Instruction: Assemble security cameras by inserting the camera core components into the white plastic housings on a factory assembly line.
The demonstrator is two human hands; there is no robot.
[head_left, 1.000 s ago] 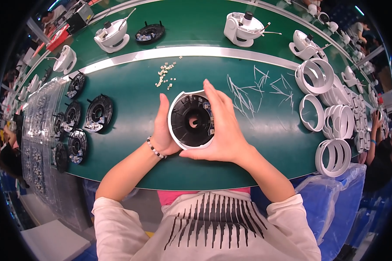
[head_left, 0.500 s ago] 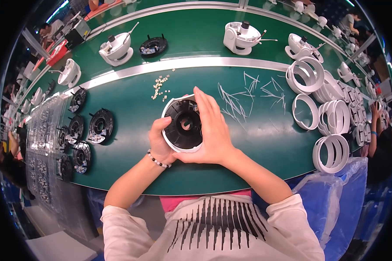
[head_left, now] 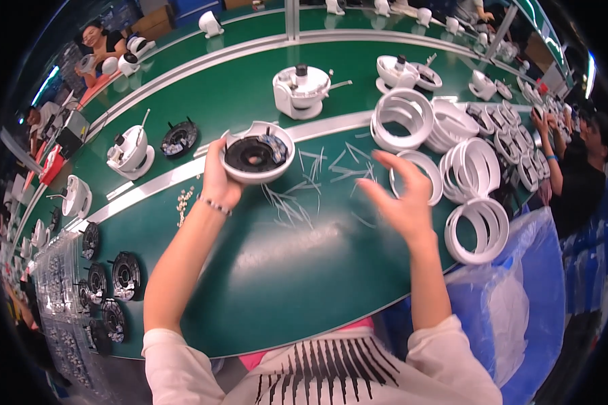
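My left hand [head_left: 219, 179] grips the left side of a white rounded housing [head_left: 270, 175], raised over the far side of the green table. Inside the housing sits a black disc [head_left: 240, 160] with a round centre opening and a small circuit board at its right. My right hand [head_left: 409, 202] is off the housing, fingers spread and thumb apart, holding nothing. It reaches toward a white ring [head_left: 437, 185], partly covering it; whether they touch I cannot tell. Thin white strips [head_left: 287, 206] lie between my hands, and small pale pieces [head_left: 184, 206] lie beside my left forearm.
White rings [head_left: 476, 253] stand grouped at the right, near blue plastic bags [head_left: 544, 290]. Black discs [head_left: 126, 277] and clear trays [head_left: 57, 270] are at the left. Beyond a metal rail, white bowl-shaped assemblies [head_left: 300, 94] stand on green surface. A co-worker [head_left: 577, 169] is at far right.
My right hand has let go of the housing and moved right, opening toward the rings. My left hand has carried the housing away from me and tipped it flatter. The view has shifted.
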